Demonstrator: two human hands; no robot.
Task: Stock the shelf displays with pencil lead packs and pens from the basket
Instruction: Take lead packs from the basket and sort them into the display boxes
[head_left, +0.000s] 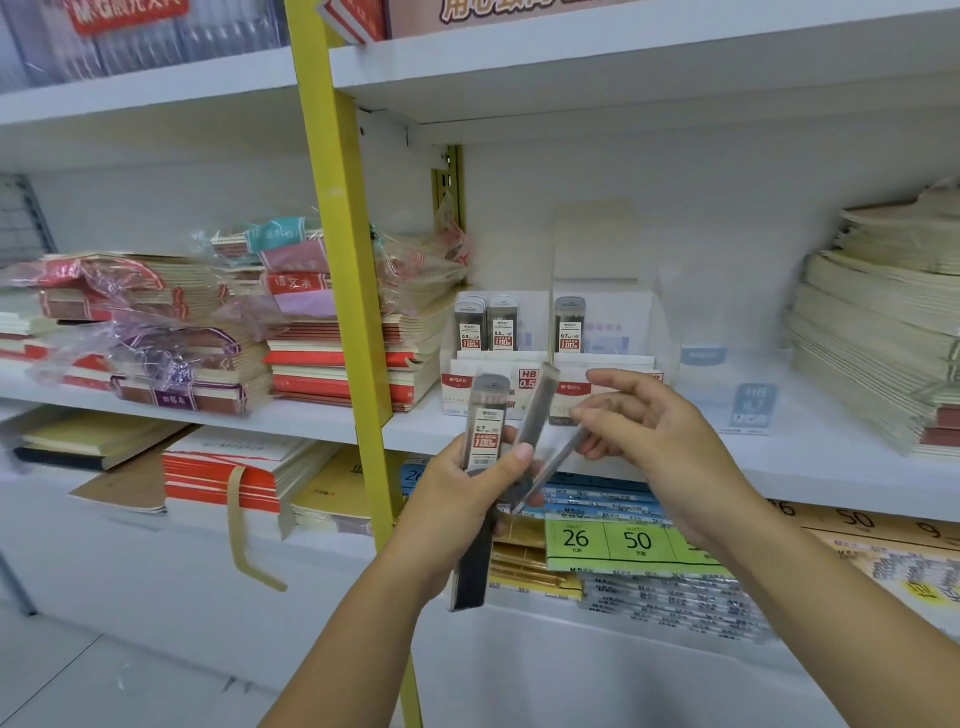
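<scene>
Your left hand (457, 488) gripped a fan of pencil lead packs (487, 421), the thumb curled over their fronts. The foremost pack stood upright and was marked 0.7. Your right hand (660, 441) pinched the slanted pack (550, 470) at the edge of that fan between its fingertips, the other fingers loosely bent.

Both hands were in front of and just below the 0.7 display box (602, 364). It stood on the white shelf (779, 467) and held a lone pack (570, 325) upright at one side, with the remainder of its slot looking free. The 0.5 display box (467, 387) stood just beside it, on the side nearer your left hand.

The slanted pack's long axis ran tilted, its upper end leaning toward the 0.7 display box. I judge it needed turning upright before it would drop in beside the lone pack. Your right hand was the nearer one to that box, so it was the natural one for the reach up and forward. The basket was not in view.
</scene>
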